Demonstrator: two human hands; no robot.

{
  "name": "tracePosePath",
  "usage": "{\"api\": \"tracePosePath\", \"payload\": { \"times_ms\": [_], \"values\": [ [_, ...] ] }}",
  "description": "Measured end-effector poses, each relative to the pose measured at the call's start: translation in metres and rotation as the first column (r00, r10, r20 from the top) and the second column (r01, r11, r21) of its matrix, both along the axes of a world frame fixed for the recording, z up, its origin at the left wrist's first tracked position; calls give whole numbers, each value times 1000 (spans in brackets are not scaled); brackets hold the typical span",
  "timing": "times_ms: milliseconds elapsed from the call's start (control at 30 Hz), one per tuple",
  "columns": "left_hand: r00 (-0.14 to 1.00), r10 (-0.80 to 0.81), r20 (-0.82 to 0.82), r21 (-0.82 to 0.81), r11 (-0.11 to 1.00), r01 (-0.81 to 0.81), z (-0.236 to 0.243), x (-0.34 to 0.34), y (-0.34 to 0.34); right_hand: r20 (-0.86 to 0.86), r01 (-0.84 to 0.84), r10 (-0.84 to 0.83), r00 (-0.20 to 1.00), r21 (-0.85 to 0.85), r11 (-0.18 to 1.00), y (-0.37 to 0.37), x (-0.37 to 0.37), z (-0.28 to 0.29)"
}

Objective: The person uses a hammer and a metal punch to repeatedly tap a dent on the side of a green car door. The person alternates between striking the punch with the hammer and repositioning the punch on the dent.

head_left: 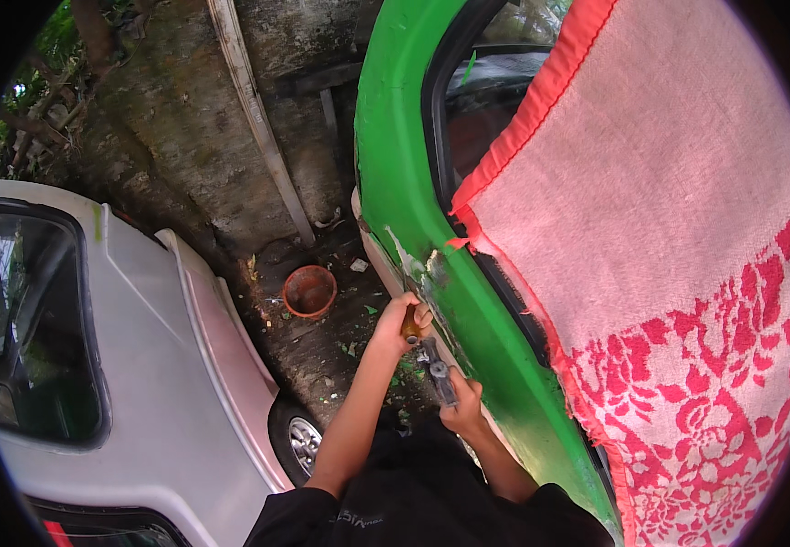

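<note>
My left hand (400, 321) is closed round the amber-brown handle of a chisel (410, 326). Its thin blade points away from me, against the lower side of a green car (495, 310). Just behind the handle's metal-capped end is a dark grey metal tool (438, 371) with a round pivot, like a pair of pliers, gripped in my right hand (462, 403). Close to the blade, the green paint is chipped and cracked, with pale and rusty patches (436, 266) showing. Where the blade's tip meets the body is too small to make out.
A pink towel with red flowers (650, 228) drapes over the green car's roof and window. To the left stands a silver-grey car (153, 337). Between them, a reddish-brown basin (309, 292) sits on dirt ground strewn with green paint flakes. A wooden post (263, 123) leans at the far wall.
</note>
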State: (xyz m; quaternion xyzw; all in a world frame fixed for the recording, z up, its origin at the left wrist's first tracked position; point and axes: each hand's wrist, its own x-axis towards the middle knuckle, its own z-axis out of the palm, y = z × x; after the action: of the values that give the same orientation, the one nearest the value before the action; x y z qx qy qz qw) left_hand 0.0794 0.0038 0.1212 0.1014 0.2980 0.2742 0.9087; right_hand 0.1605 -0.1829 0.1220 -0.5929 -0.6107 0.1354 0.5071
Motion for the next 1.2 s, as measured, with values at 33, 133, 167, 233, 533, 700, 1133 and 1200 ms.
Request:
{"api": "tracePosePath", "payload": {
  "times_ms": [33,133,167,233,533,700,1133,1200],
  "values": [
    [999,6,-32,17,1000,-5,3,1,0,-80,-20,22,997,25,999,-4,-1,1],
    [998,14,-55,22,1000,-13,-1,5,-3,-159,-82,90,983,55,995,-12,4,-3],
    [998,24,-63,32,999,-22,-2,7,-4,-102,-60,60,993,0,998,-8,4,-3],
    [993,50,-106,62,997,-44,-4,9,1,14,-7,9,1000,-99,995,4,-2,0],
    [995,85,-47,-1,996,-85,0,6,0,-211,-101,101,972,10,995,-11,12,4],
    [997,61,-56,105,993,-55,5,5,-14,-351,-122,100,931,-40,992,-2,18,6],
    [996,71,47,-6,997,-71,6,5,4,-45,-216,220,974,77,973,6,19,27],
    [998,45,33,-1,999,-45,6,6,6,-4,-164,164,987,-42,986,18,16,13]
  ]
}}
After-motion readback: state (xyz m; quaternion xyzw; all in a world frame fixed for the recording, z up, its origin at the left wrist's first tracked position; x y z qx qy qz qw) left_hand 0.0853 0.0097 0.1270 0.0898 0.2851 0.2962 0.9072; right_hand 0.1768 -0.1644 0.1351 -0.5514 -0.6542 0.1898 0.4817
